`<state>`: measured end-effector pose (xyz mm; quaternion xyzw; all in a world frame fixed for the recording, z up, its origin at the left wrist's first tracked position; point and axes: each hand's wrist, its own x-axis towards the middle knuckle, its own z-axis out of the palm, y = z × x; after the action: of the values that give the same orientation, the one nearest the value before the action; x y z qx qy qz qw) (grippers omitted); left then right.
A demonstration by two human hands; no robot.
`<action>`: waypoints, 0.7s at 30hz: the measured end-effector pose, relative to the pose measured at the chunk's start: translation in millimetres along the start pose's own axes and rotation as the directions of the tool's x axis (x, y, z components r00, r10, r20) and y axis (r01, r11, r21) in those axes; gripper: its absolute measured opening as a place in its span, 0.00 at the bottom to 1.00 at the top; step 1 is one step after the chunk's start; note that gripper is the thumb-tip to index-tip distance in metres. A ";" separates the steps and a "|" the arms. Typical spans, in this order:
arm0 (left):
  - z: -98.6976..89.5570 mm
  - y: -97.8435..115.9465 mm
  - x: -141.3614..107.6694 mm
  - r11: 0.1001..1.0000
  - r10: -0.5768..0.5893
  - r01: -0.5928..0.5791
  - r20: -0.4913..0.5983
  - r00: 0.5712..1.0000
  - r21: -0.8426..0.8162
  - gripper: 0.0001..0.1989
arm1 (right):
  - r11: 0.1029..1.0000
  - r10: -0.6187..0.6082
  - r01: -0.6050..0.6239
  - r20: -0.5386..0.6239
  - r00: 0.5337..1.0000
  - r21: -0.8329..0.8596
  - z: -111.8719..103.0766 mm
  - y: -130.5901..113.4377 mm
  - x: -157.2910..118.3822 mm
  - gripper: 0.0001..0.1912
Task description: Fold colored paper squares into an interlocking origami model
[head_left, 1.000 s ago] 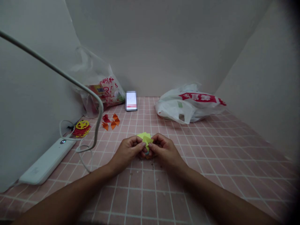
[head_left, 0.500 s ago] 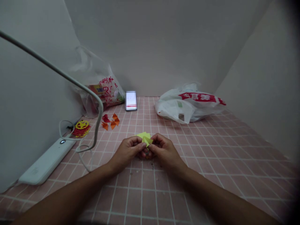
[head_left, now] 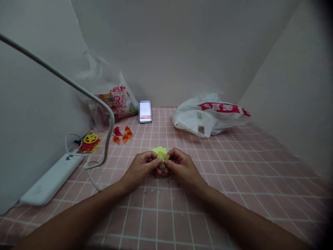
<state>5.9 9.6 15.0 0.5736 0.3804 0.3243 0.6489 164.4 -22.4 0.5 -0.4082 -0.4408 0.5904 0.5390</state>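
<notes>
A small folded yellow paper (head_left: 161, 152) is held between both hands above the pink tiled surface. My left hand (head_left: 144, 166) pinches its left side, thumb on top. On the right side, the thumb and fingers of my right hand (head_left: 182, 165) are closed on the same paper. The fingertips of both hands nearly meet beneath it, and they hide its lower part. Several folded orange paper pieces (head_left: 125, 138) and a red one (head_left: 117, 131) lie beyond my left hand.
A white power bank-like box (head_left: 49, 180) and cable (head_left: 110, 121) occupy the left. Yellow and red cutouts (head_left: 90, 142) lie near it. Behind stand a filled plastic bag (head_left: 119, 100), a lit phone (head_left: 145, 111) and a white bag (head_left: 192, 118) on the pink grid surface (head_left: 171, 222).
</notes>
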 end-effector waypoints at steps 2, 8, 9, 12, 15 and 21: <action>0.7 0.0 -0.2 1.000 0.004 -0.004 -0.019 1.000 0.018 0.14 | 1.000 -0.004 0.004 0.002 1.000 -0.002 0.0 1.7 0.1 0.13; 3.6 -0.3 -1.5 1.000 0.015 -0.014 -0.088 0.996 0.013 0.13 | 0.999 0.003 -0.005 0.043 0.999 0.051 -1.6 3.9 -1.4 0.11; 3.9 0.0 -1.5 1.000 0.013 -0.012 -0.091 0.996 0.009 0.12 | 0.998 0.004 -0.006 0.047 0.999 0.057 -1.9 3.5 -1.7 0.11; 4.5 1.1 -1.6 1.000 0.008 -0.008 -0.101 0.995 0.003 0.11 | 0.998 0.001 -0.005 0.051 0.999 0.065 -2.1 2.5 -2.1 0.11; 4.8 1.8 -2.0 1.000 0.008 -0.009 -0.102 0.995 -0.003 0.11 | 0.997 -0.004 0.000 0.051 0.999 0.078 -1.5 2.6 -1.7 0.11; 4.3 0.0 -1.9 1.000 0.001 -0.003 -0.074 0.997 -0.030 0.12 | 0.997 0.017 -0.018 0.023 1.000 0.071 0.2 2.3 -0.9 0.13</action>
<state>8.6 5.8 15.5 0.5518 0.3984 0.3517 0.6428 163.6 -23.5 -1.7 -0.3860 -0.4220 0.6148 0.5431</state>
